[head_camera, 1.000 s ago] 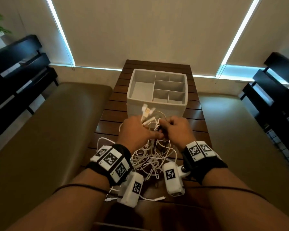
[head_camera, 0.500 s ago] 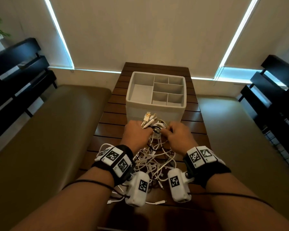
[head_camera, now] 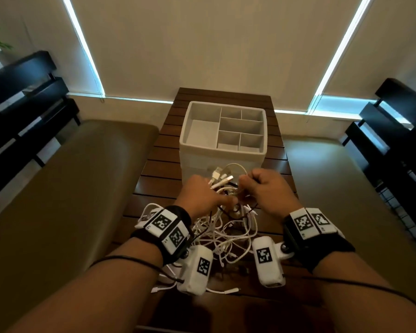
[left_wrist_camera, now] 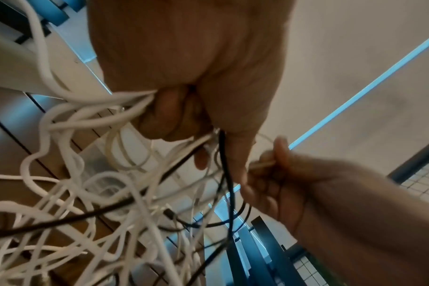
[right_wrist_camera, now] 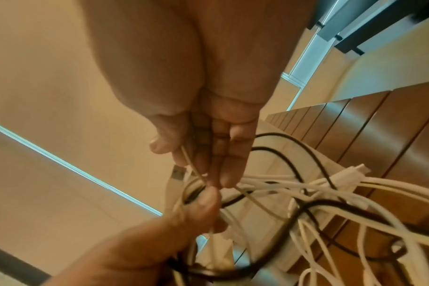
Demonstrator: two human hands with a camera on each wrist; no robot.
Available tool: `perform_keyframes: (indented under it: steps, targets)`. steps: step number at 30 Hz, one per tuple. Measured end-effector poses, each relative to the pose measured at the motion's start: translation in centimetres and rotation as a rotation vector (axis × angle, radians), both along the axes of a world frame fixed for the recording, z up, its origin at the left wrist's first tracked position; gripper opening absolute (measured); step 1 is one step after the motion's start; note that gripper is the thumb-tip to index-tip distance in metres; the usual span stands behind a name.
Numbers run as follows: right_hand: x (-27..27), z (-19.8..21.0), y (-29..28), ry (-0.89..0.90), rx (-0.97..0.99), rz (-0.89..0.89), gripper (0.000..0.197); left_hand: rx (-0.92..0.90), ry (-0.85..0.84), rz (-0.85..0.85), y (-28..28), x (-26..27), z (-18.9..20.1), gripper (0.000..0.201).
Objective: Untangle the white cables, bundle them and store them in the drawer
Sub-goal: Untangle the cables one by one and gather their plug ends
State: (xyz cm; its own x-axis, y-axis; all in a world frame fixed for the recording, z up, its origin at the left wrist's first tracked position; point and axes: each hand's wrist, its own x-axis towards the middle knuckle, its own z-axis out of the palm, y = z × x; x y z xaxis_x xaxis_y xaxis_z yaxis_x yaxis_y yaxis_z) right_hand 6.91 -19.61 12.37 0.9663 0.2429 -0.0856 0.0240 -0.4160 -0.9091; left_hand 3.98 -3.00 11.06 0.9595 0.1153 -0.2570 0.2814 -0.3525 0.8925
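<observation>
White cables are seen in a tangled heap on the slatted wooden table, just in front of the grey divided drawer, with black cables threaded through the knot. The top of the heap is lifted off the table. Left hand: fingers curled round a bunch of white strands, plug ends sticking out above the knuckles. Right hand: a single thin white strand is pinched between thumb and fingers, close beside the left hand. The drawer compartments are seen without cables inside. One loose plug end is left lying on the table near the wrists.
</observation>
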Motion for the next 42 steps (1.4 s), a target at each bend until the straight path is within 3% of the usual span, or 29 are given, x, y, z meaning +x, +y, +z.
perform_keyframes:
  steps: [3,5,10,13,16,19,21,23,25,26,28,30,33,35,39,40,42]
  targets:
    - [0.3,0.4,0.1,-0.026,0.041,-0.001,0.023,-0.053,0.012,0.035,-0.5,0.2,0.1,0.022]
    - [0.4,0.1,-0.3,-0.043,0.037,0.02,0.022,-0.09,0.032,0.053,-0.6,0.3,0.4,0.022]
    - [0.2,-2.6,-1.7,-0.164,-0.413,0.165,0.021,-0.184,0.099,0.082,-0.2,0.4,0.6,0.023]
    - [-0.1,-3.3,-2.3,-0.12,-0.459,0.143,0.022,-0.22,0.114,0.163,0.3,0.6,0.2,0.023]
    - [-0.5,-2.9,-2.6,-0.022,-0.227,0.094,0.028,-0.21,0.111,0.257,0.9,0.5,-0.4,0.023]
    - [-0.4,-2.1,-2.3,0.129,0.22,-0.045,0.027,-0.185,0.101,0.219,0.7,0.3,-0.6,0.021]
    - [-0.4,-1.8,-1.5,0.18,0.322,-0.086,0.022,-0.179,0.083,0.176,0.2,0.2,-0.4,0.015]
    - [-0.2,-2.1,-0.7,0.109,0.083,-0.043,0.011,-0.179,0.062,0.143,-0.3,-0.1,-0.1,0.012]
    - [0.1,-2.8,-0.2,-0.07,-0.265,0.032,0.016,-0.189,0.049,0.136,-0.6,-0.2,0.1,0.015]
    - [0.1,-3.0,0.0,-0.153,-0.347,0.019,0.012,-0.183,0.043,0.145,-0.7,-0.3,0.2,0.014]
    - [0.1,-3.0,0.2,-0.252,-0.329,-0.085,0.014,-0.167,0.051,0.175,-0.6,-0.4,0.4,0.01]
    - [0.2,-3.1,0.0,-0.323,-0.429,-0.161,0.021,-0.168,0.059,0.219,-0.1,-0.4,0.4,0.013]
    - [0.2,-3.2,-0.6,-0.278,-0.62,-0.102,0.021,-0.18,0.048,0.277,0.6,-0.2,0.2,0.02]
    - [0.7,-3.6,-1.5,-0.11,-0.47,-0.165,0.025,-0.15,0.036,0.283,0.9,-0.1,0.0,0.021]
    - [0.4,-2.6,-1.3,0.19,0.283,-0.283,0.018,0.06,0.05,0.157,0.9,-0.3,-0.7,0.014]
    - [0.2,-2.2,-1.0,0.199,0.333,-0.243,0.015,0.118,0.048,0.127,0.7,-0.4,-0.8,0.016]
    - [0.2,-1.2,-0.6,0.09,0.12,-0.097,0.013,0.139,-0.057,0.162,0.3,-0.6,-0.4,0.026]
